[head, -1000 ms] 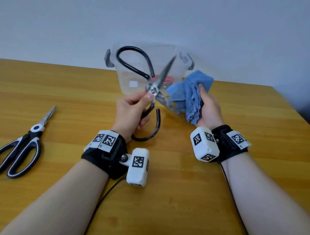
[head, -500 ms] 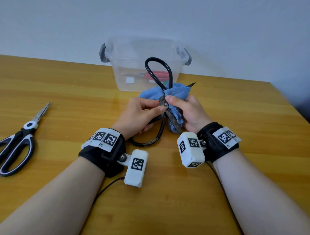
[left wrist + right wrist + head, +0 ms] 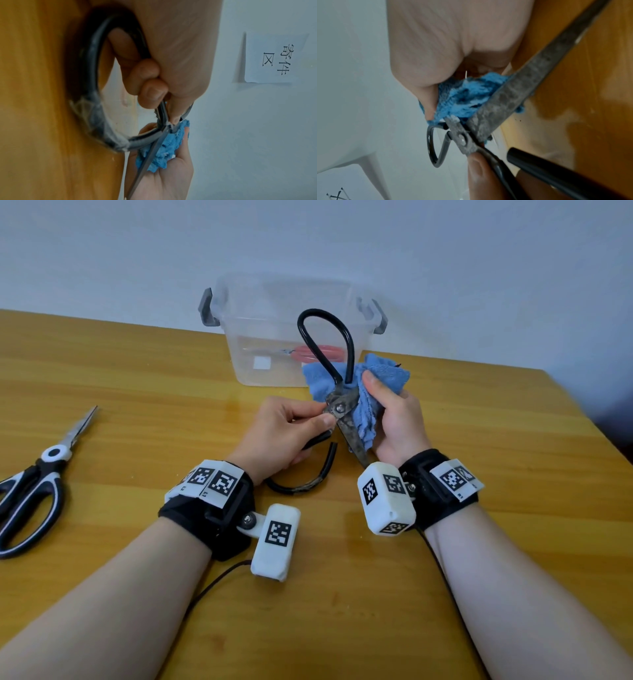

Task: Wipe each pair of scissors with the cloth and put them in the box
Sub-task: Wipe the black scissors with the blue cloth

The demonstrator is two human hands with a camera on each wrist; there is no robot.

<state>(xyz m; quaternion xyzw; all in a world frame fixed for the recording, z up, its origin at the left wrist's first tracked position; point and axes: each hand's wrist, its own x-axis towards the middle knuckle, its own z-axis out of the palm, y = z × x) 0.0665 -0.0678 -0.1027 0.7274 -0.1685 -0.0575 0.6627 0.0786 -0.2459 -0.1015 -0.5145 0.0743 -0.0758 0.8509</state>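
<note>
A: Wristbands with printed markers sit nearest, and just past them the left hand [image 3: 284, 433] pinches the old dark-metal scissors with black loop handles [image 3: 339, 409] at the pivot, lower fingers curled round one handle loop. What is its grip doing for the wipe?

B: It anchors the tool. The blades stand spread, one pointing back toward the right wrist, the other hidden inside the cloth. I'd judge the pinch should stay tight on the pivot so the blades can't swing.

A: And the right hand [image 3: 397, 419]?

B: Its grip is closed round the crumpled blue terry cloth [image 3: 383, 378], thumb on top, cloth bunched against the blade. To do this well, it should slide from the pivot out to the tip, with plenty of cloth between skin and edge. The metal looks mottled, so firm pressure seems worthwhile, both faces.

A: Farther out?

B: On the wooden tabletop [image 3: 137, 378], well to the left, lies a pair of black-and-white handled scissors [image 3: 37, 477], untouched by either hand. Beyond the hands stands the clear plastic box with grey latches [image 3: 239, 357], with something red-handled already inside; likely scissors, though I can't tell.
</note>
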